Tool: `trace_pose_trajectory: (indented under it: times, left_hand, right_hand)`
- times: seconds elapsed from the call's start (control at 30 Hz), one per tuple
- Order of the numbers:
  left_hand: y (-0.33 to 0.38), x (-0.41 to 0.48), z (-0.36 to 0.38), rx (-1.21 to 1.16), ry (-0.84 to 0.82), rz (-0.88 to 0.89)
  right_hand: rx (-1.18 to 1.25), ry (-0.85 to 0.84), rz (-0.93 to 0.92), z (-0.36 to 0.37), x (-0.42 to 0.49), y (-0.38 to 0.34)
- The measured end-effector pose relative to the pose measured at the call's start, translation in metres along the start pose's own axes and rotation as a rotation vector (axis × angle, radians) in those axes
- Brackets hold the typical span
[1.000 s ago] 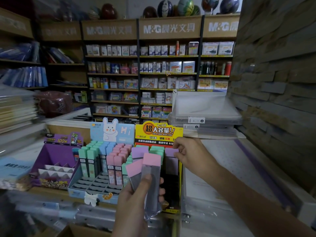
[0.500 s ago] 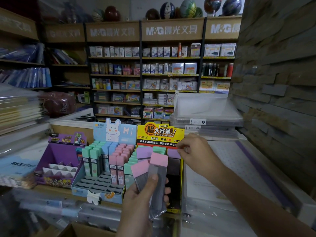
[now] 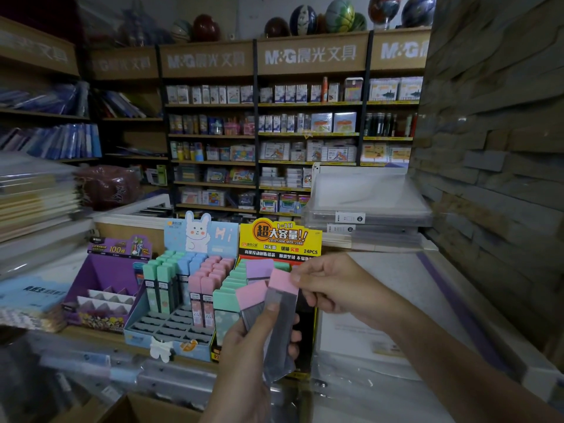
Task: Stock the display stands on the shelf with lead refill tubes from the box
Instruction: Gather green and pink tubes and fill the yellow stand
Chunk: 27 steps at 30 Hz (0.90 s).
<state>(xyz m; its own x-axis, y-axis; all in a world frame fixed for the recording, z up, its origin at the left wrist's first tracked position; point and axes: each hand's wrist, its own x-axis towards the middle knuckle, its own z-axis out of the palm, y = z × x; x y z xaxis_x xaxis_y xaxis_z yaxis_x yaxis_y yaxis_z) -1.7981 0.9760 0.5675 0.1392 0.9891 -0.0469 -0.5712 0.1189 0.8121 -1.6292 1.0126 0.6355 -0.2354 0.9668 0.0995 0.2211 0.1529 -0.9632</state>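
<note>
The left hand (image 3: 244,352) clasps two pink-capped grey lead refill tubes (image 3: 280,325) upright, and the right hand (image 3: 332,285) pinches the cap of the taller one. Just behind this grip, the yellow-headed cardboard display stand (image 3: 279,239) holds mint and purple tubes at the back, its front looking unfilled. Left of it, the blue rabbit-card stand (image 3: 195,236) has empty front slots, so stocking seems partway done. The brown carton (image 3: 137,410) sits below the wrist
</note>
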Motion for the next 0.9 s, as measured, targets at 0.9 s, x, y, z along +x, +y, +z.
trace_pose_trajectory:
  times: [0.9]
  left_hand:
    - [0.001, -0.029, 0.002, 0.177, 0.278, 0.229]
  right_hand:
    - [-0.073, 0.06, -0.006, 0.012, 0.01, -0.01]
